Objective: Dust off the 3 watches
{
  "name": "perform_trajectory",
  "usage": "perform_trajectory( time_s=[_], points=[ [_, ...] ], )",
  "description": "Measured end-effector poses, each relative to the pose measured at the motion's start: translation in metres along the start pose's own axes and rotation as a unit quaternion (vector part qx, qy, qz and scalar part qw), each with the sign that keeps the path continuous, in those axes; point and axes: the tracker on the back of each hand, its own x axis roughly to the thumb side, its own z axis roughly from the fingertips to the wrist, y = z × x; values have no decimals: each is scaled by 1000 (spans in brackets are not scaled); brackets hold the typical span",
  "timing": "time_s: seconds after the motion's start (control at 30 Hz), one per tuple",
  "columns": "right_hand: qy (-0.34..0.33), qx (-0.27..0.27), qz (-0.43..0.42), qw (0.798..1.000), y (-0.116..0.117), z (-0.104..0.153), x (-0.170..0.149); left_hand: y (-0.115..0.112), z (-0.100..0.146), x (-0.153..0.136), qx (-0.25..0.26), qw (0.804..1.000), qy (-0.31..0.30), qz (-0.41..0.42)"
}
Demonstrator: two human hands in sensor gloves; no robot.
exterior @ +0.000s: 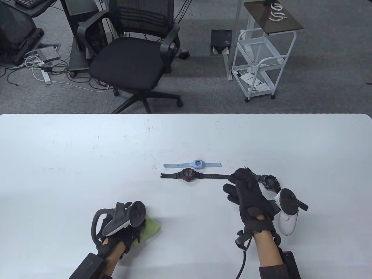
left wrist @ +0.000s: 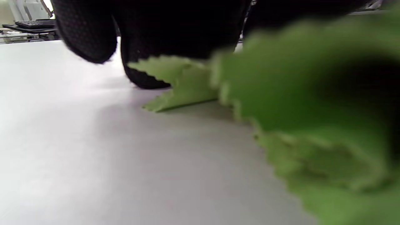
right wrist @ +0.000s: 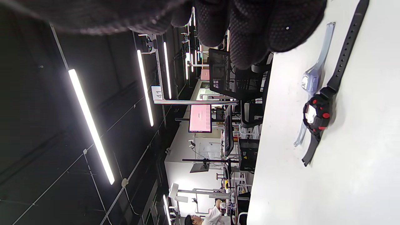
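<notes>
The left hand (exterior: 122,226) lies on the green cloth (exterior: 151,228), fingers curled onto it against the tabletop (exterior: 72,162). Ahead and to its right lie the blue watch (exterior: 197,164) and the black-and-red watch (exterior: 188,175), side by side. The right hand (exterior: 250,197) has its fingertips at the black-and-red watch's strap end, grasp unclear, with the dark watch (exterior: 268,182) just beyond it; likely a watch must be lifted next and brought to the cloth.

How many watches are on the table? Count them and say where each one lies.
3. The light blue plastic watch lies farthest back at centre, the black watch with red accents just in front of it, and the all-black watch sits right of those, partly behind the right hand.
</notes>
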Motion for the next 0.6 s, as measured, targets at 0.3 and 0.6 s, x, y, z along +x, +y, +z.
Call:
perform_trajectory(
  time_s=[0.3,0.6],
  points=[
    [6,3,-2,1000,0,0,-3,-3,0,4,33,999,-24,13],
    [-17,-22,-50,998,-17,6,4,43,28,-5,146,979,-67,127]
  ],
)
